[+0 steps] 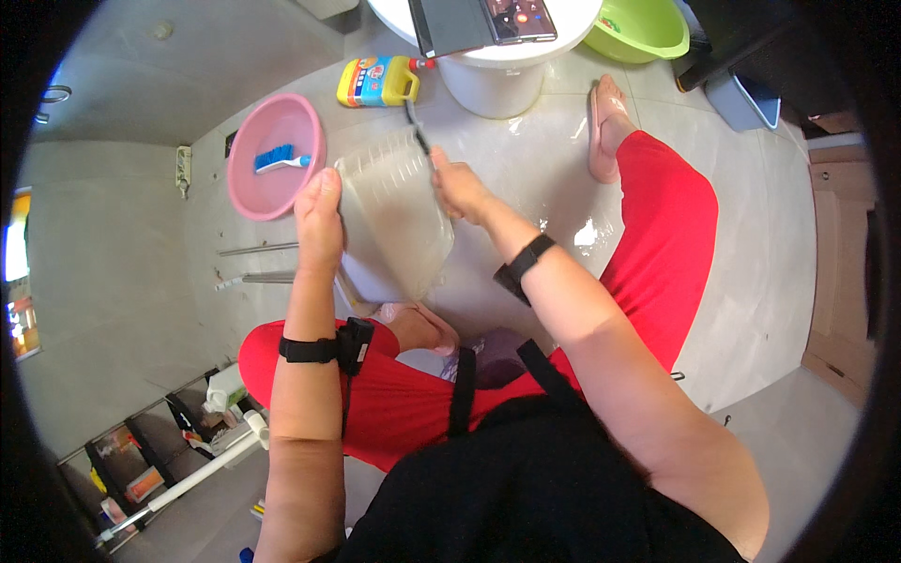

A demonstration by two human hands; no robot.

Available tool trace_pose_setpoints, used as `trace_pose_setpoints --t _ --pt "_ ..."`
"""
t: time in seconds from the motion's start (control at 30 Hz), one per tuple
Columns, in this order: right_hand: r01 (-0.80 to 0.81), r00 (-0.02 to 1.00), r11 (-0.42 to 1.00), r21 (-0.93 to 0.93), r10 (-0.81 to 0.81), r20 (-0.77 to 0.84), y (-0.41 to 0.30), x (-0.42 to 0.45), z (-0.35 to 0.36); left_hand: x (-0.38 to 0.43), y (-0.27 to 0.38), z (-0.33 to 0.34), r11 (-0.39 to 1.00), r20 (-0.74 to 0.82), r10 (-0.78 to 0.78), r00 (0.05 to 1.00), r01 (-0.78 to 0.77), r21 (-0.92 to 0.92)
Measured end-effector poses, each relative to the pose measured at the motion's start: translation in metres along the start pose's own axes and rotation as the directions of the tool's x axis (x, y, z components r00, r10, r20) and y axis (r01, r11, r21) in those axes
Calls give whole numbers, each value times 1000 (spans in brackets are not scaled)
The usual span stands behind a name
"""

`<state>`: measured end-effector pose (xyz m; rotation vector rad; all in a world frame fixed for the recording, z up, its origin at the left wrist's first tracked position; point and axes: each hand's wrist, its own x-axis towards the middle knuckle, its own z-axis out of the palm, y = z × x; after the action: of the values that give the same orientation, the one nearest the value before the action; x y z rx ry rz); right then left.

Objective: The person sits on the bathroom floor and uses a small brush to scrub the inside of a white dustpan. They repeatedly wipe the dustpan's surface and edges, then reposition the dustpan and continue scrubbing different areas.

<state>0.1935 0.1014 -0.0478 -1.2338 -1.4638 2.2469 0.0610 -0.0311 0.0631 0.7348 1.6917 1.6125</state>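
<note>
A translucent plastic bin [394, 211] with ribbed marks along its far side is held tilted in front of me. My left hand [320, 222] grips its left edge, thumb on top. At the bin's right side, my right hand [461, 186] is closed around a slim dark-handled tool [418, 130], perhaps a brush. The tool's upper end reaches past the bin's far rim, towards a yellow jug [380, 81] with a red cap on the floor. Left of the bin, a pink basin [243, 179] holds a blue-bristled scrub brush [278, 158].
A phone in a flip case [521, 17] lies on a round white lid [479, 56] over a white bucket. Behind it are a green basin [633, 32] and a grey-blue bin [739, 102]. Metal rods [260, 248] lie at left. The tiled floor [563, 169] looks wet.
</note>
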Motion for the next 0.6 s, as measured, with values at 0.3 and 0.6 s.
trace_pose_setpoints --t 0.3,0.6 --pt "-179 972 969 168 147 186 -16 -19 8 -2 -1 -7 998 -49 65 997 -65 -13" --pt "-162 977 980 114 143 157 -12 -8 2 -8 1 -10 998 -17 62 998 -62 25"
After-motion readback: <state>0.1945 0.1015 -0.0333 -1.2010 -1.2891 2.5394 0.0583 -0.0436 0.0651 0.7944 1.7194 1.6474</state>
